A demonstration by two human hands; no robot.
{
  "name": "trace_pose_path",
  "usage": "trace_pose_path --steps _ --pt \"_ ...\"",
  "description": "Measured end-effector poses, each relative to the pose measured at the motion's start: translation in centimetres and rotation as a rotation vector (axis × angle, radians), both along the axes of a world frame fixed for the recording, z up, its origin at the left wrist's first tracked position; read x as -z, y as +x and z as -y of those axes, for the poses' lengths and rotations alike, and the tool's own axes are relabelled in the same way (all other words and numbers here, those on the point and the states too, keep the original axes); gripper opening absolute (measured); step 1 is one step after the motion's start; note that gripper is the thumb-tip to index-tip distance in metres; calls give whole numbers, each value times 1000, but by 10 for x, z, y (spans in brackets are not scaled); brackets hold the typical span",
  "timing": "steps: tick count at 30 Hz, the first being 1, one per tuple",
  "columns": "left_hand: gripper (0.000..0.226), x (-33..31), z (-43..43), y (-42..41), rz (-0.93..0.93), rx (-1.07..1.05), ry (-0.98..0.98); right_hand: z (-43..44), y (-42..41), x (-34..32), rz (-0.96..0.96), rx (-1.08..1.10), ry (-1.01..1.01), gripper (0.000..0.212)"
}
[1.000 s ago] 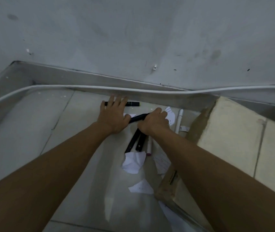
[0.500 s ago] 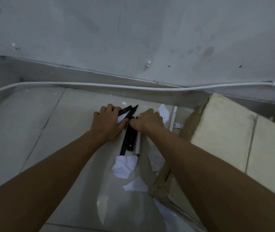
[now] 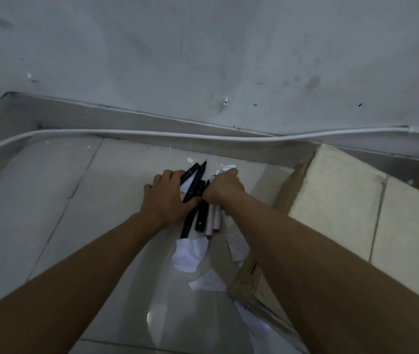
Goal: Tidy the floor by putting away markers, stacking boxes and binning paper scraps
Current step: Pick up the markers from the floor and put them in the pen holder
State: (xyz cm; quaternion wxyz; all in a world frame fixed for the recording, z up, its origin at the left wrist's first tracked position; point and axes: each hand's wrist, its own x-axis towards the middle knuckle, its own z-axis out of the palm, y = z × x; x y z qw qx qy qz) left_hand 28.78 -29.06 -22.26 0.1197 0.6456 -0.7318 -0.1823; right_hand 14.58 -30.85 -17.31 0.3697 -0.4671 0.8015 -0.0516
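Pale grey tile point(image 3: 58, 200) fills the head view, and there's plenty of bare floor out to the left, running up to a skirting edge where a white cable point(image 3: 152, 134) trails along the foot of the wall point(image 3: 203, 47). On the right the room closes in: a cardboard box point(image 3: 336, 200) sits hard against the working spot, its near flap edge just beside the right forearm. Down in the middle, both hands are on the job! The left hand point(image 3: 169, 198) lies flat with fingers curled over a bundle of markers point(image 3: 198, 198), pressing them from the left side, while the right hand point(image 3: 225, 186) is bunched over the same bundle from the right, its grip hidden under the knuckles, so whether it actually clasps anything I cannot tell. Dark marker tips poke out beyond the hands toward the wall; the other ends, two of them pale, stick out toward the camera. Just nearer than those ends sits a crumpled paper scrap point(image 3: 189, 254), a smaller scrap point(image 3: 208, 282) nearer still, and another slip point(image 3: 239, 245) beside the box under the right forearm.
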Motion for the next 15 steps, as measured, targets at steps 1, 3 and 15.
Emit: trace_pose_path --steps 1,3,15 --pt "74 0 -1 0 3 0 4 -1 3 -1 21 0 30 72" --pt "75 0 -3 2 1 -12 12 -4 7 -3 40 25 93 81" --pt "38 -3 1 6 48 11 30 -30 33 11 72 124 -17 79"
